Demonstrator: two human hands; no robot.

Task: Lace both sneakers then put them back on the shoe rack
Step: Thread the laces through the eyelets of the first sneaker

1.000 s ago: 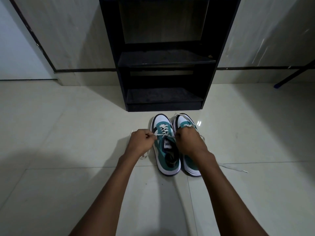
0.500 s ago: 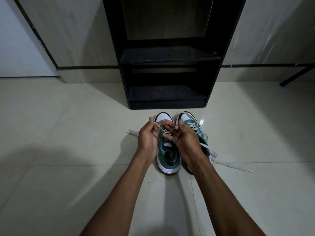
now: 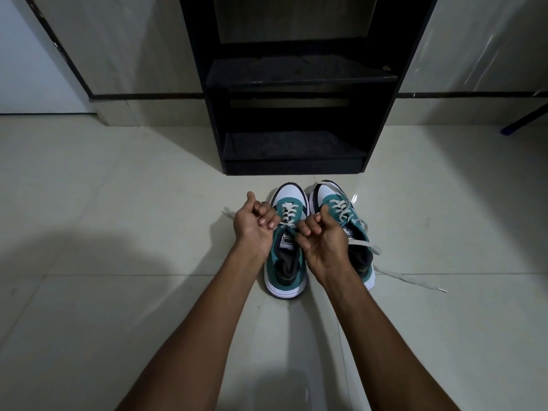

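Two teal-and-white sneakers stand side by side on a pale tiled floor, just in front of a black shoe rack. Both point toward the rack, white toes away from the person and heels toward them, their long axes running near to far. The left sneaker has white laces crossed up its front. The left hand is beside its left edge, palm turned up, fingers curled; its grip is closed on a lace end that leads from the top of the lacing. The right hand is over the gap between the two shoes, fingers curled into a closed grip; it appears to hold the other lace end, though the strand inside the fist is hidden. This hand and its forearm cover part of the right sneaker, whose lacing is loose, with one lace end trailing across the floor to the right and another draped over its toe. The rack's two dark shelves are visible, the lower one directly beyond the toes. A pale wall with a dark band runs behind the rack, and a blue-tipped dark leg slants in at the far right edge.
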